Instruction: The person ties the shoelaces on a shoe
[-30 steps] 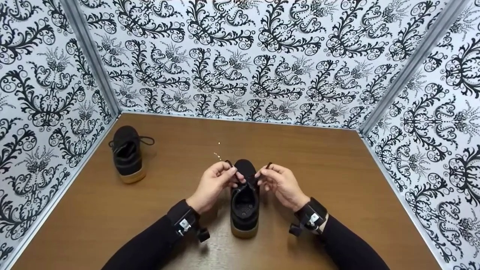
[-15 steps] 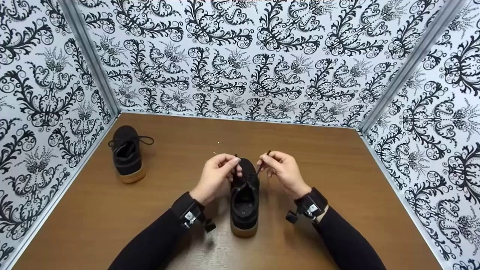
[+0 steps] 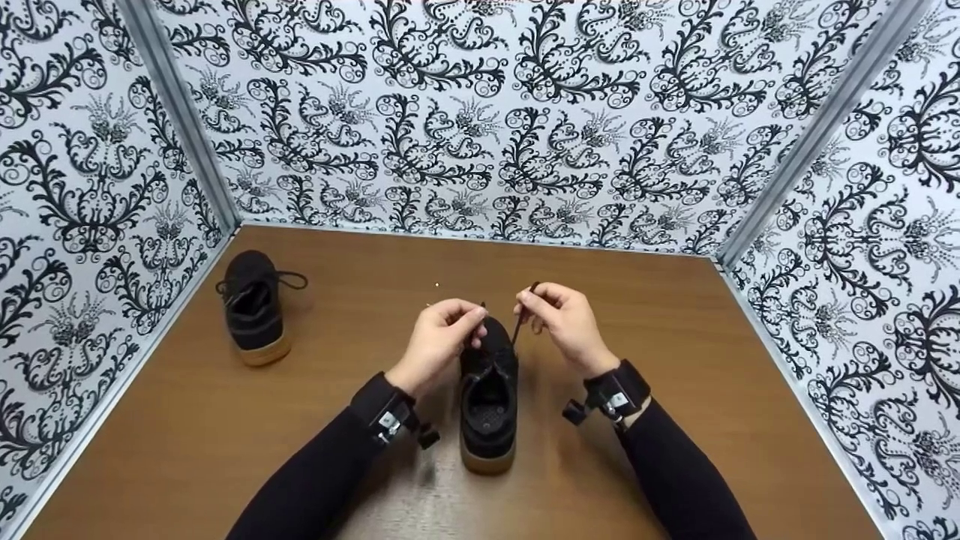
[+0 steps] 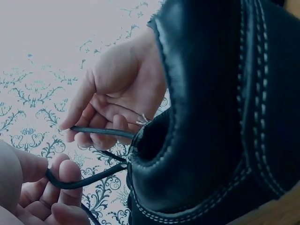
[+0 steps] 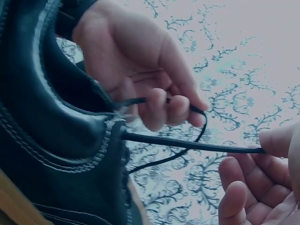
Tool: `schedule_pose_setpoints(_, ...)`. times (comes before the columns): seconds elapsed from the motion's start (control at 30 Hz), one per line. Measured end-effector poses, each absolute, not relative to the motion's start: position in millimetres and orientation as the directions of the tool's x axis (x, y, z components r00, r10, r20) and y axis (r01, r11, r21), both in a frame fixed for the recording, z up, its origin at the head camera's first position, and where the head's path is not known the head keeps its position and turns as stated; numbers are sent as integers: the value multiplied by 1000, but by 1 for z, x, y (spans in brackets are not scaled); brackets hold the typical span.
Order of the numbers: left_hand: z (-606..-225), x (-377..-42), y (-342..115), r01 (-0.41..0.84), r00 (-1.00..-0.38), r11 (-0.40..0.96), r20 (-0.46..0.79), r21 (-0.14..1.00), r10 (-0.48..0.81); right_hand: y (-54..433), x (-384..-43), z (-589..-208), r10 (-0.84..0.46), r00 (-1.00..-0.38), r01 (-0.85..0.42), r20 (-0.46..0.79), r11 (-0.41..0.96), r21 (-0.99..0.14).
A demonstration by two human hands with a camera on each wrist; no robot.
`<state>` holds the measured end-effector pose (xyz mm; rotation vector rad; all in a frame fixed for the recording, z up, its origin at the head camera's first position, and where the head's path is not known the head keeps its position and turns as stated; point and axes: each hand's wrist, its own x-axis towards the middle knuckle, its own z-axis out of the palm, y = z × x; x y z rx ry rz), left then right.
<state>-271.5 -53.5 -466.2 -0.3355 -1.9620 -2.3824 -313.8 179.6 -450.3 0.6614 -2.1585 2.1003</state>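
A black shoe (image 3: 489,431) with a tan sole stands on the table, its toe pointing away from me. Over its left front side, my left hand (image 3: 435,341) pinches one black shoelace (image 4: 89,180) between thumb and fingers; the lace bends across the fingers. My right hand (image 3: 568,326), to the right of the toe and a little farther forward, pinches the other shoelace (image 5: 197,146), which runs straight from the eyelets to the thumb. In the left wrist view the shoe's stitched leather collar (image 4: 201,108) fills the right side. Part of the toe is hidden behind my left hand.
A second black shoe (image 3: 255,319) stands at the left of the wooden table (image 3: 637,450), a lace loop sticking out to its right. Patterned black-and-white panels (image 3: 480,120) with grey frame posts (image 3: 187,127) enclose the back and sides.
Both hands have moved forward along the shoe, away from its opening, still pinching the laces. The right shoelace now shows as a longer stretch. The shoe has stayed in place.
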Motion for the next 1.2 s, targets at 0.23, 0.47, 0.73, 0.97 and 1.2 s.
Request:
schedule_pose_setpoints(0.23, -464, -274, -54, 217, -965, -136, 234, 967, 123, 179, -318, -438, -294, -888, -378, 352, 33, -925)
schedule_pose_setpoints(0.47, -462, -276, -58, 174, -975, -162, 193, 971, 108, 178, -324, -433, -282, -894, -374, 349, 36, -927)
schedule_pose_setpoints(0.73, -456, -283, -69, 139, -985, -268, 162, 953, 65, 181, -328, -433, -278, -897, -366, 342, 38, -930)
schedule_pose_setpoints(0.97, -446, -289, -73, 156, -986, -325, 169, 933, 12, 181, -331, -429, -258, -900, -364, 351, 6, -931)
schedule_pose_setpoints(1.2, -427, -291, -72, 239, -969, -327, 243, 914, -29, 180, -332, -421, -245, -897, -371, 367, -34, -928)
